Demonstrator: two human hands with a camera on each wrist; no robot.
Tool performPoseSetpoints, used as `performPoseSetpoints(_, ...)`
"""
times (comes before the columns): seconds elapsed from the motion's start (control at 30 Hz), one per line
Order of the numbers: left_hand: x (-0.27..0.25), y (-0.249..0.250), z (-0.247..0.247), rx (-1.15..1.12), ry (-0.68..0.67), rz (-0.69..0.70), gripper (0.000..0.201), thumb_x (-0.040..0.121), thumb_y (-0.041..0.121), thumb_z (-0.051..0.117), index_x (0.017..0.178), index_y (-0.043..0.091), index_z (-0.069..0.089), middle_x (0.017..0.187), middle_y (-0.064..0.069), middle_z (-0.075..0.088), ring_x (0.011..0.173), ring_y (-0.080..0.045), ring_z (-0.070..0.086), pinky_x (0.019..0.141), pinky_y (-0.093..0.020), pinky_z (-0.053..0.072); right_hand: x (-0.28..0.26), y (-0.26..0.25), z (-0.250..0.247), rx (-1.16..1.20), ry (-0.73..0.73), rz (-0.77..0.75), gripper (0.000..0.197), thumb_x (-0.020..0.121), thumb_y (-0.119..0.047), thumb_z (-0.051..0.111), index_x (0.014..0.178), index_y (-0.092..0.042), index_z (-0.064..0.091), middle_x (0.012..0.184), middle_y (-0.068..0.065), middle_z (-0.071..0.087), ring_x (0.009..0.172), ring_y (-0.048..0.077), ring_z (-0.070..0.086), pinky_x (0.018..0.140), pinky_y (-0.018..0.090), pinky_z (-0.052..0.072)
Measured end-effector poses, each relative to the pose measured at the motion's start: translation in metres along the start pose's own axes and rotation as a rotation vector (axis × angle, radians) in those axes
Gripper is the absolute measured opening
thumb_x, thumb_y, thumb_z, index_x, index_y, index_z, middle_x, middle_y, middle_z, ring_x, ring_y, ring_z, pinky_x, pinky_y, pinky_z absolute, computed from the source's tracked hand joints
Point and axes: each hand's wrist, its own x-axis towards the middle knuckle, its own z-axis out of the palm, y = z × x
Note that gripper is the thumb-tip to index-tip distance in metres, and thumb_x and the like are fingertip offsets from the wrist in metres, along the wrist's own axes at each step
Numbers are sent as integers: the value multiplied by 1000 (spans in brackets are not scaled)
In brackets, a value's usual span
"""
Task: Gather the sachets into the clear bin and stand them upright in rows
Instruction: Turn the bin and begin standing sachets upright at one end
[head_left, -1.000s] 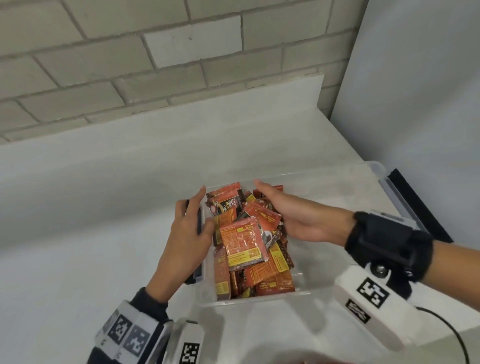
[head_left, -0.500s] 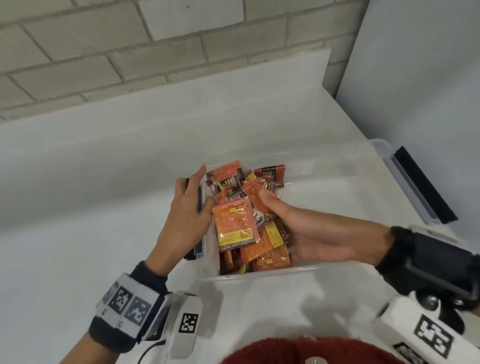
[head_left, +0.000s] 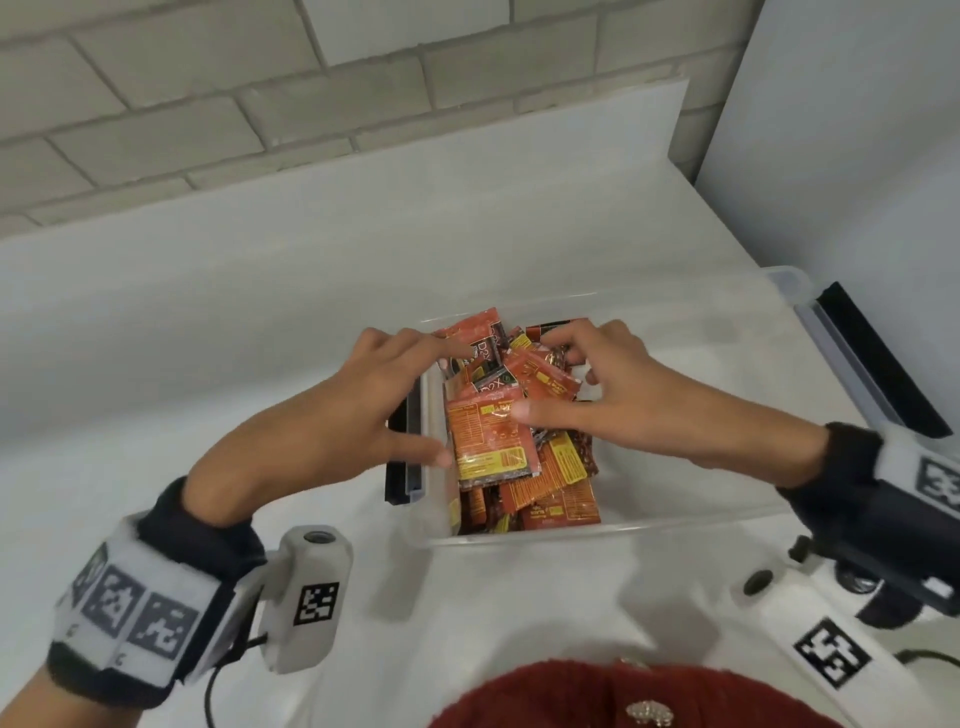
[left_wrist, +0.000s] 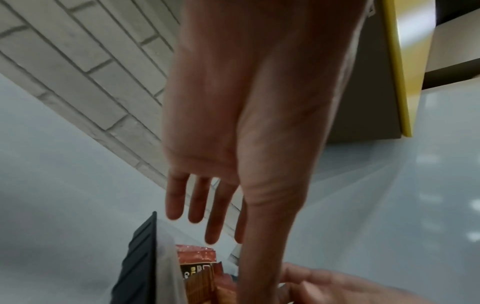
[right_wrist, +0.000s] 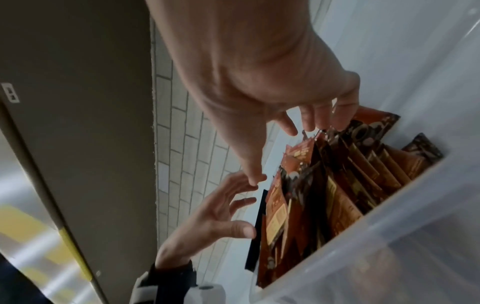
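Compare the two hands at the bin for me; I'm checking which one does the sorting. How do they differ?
The left hand is at the clear bin's left end, fingers straight and spread; the right hand reaches inside the bin.
The left hand holds nothing in its grip; the right hand's bent fingers are at the tops of the sachets.
Both wear wrist-mounted cameras and meet over the same pile.

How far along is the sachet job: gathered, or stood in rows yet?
Gathered, it seems: the sachets are in the clear bin, bunched at its left end. In hand: the left hand reaches over the left wall with fingers spread, and the right hand fingers the top of the pile. Left to do: the top ones lie tilted and overlapped, so no tidy rows yet; the bin's right part is unfilled.
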Motion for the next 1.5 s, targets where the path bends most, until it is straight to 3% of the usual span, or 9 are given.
performPoseSetpoints(0.2,13,2,14,-30,-87,-40,111,67,41,83,146,48,6,116,32,28,116,3,16,100,-26,29,6,0,18,-33,-30,-7,77,70,-50,78,128,-24,34,122,2,35,118,17,40,102,38,44)
performPoseSetpoints(0.27,20,1,15,-35,-98,-67,108,66,45,82,145,50,8,121,20,35,122,-8,21,101,-32,34,7,2,20,25,-46,3,74,72,-45,79,127,-23,36,122,2,35,115,16,43,101,37,46)
performPoseSetpoints(0.4,32,-2,8,-8,-20,-45,82,71,38,80,139,38,36,116,10,53,111,-12,31,93,-30,36,8,5,16,57,1,-22,50,78,-40,76,120,-28,51,119,1,34,122,16,31,108,37,37)
performPoseSetpoints(0.57,41,-8,-10,31,-7,94,21,72,41,72,91,42,63,98,13,58,90,0,35,73,-12,27,4,7,10,167,99,-25,44,81,-38,73,119,-21,59,122,-4,31,124,13,32,104,31,41)
performPoseSetpoints(0.73,43,-3,-37,-2,47,153,34,73,53,65,95,28,72,103,10,63,100,-1,45,87,-27,42,-8,7,-3,447,85,-102,30,83,-30,69,112,-25,66,115,-14,57,108,1,56,76,9,47)
performPoseSetpoints(1.07,69,58,-30,-517,-43,120,27,95,33,51,112,12,52,108,-2,65,86,-11,67,75,-30,56,-22,33,-33,1018,164,-179,47,86,-14,58,132,-13,49,123,8,66,111,21,65,91,35,55)
performPoseSetpoints(1.17,87,71,-13,-596,-105,75,30,97,32,49,119,11,49,114,-11,65,96,-28,67,80,-49,54,-26,46,-39,1087,294,-147,36,91,-5,53,125,-15,48,123,9,65,108,23,66,85,36,58)
performPoseSetpoints(1.27,105,83,0,-748,-133,19,23,97,30,50,112,12,47,106,-12,68,89,-22,66,72,-36,52,-29,60,-40,1091,379,-113,32,97,1,43,121,-18,47,123,10,64,108,25,66,88,42,57)
performPoseSetpoints(1.5,129,119,32,-1002,-229,-44,34,98,18,50,125,7,32,119,-18,58,95,-27,68,75,-50,58,-32,80,-33,1085,365,-139,47,98,-35,48,138,-12,38,129,12,62,115,27,63,95,45,53)
